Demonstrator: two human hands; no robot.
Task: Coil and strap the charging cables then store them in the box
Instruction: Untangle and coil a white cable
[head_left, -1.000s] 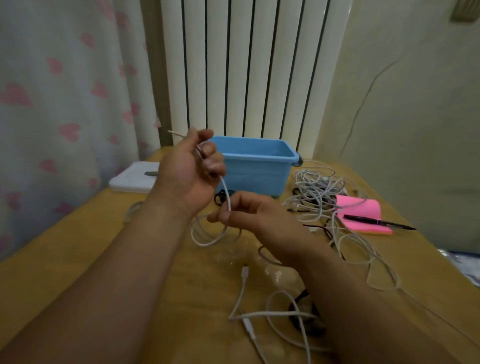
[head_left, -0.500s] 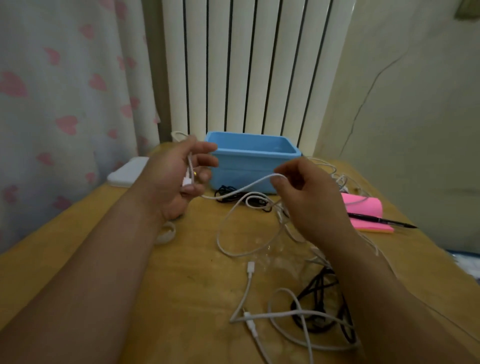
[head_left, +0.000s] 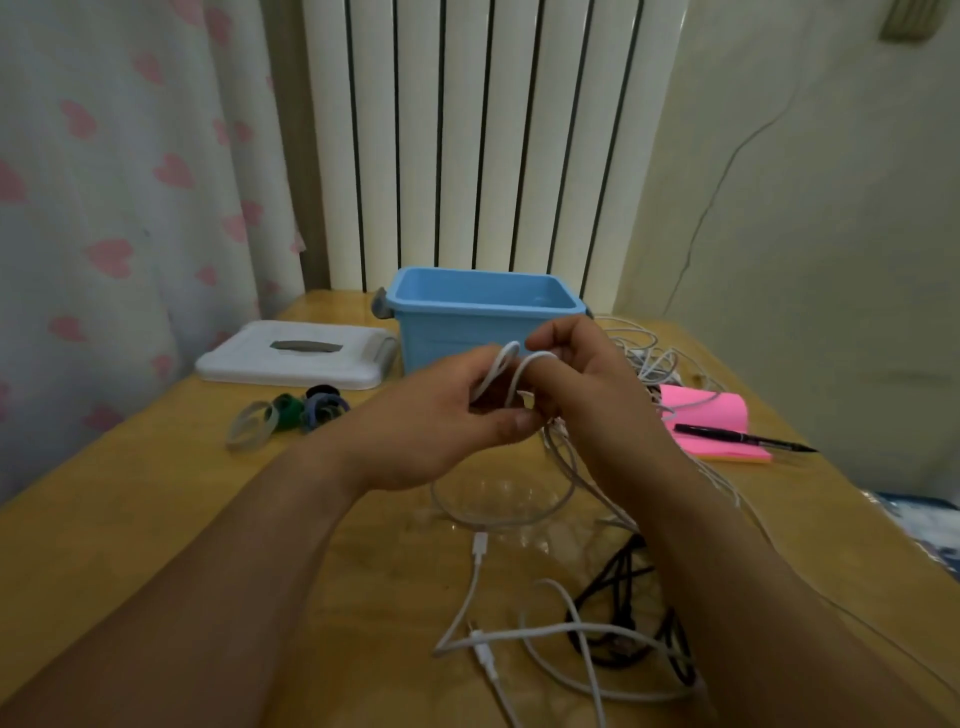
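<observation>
Black pen (head_left: 743, 439) on pink notepad (head_left: 727, 415)

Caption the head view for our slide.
Left hand and right hand hold a looped white cable before the blue box.

wooden table (head_left: 156, 519) has the blue box (head_left: 467, 338), white lid (head_left: 296, 358), straps (head_left: 291, 413), loose cables (head_left: 545, 639), pink notepad (head_left: 711, 421).

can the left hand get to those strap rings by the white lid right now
Probably yes: the strap rings lie on the table just left of the left hand, nothing between, though it holds the white cable loops.
</observation>
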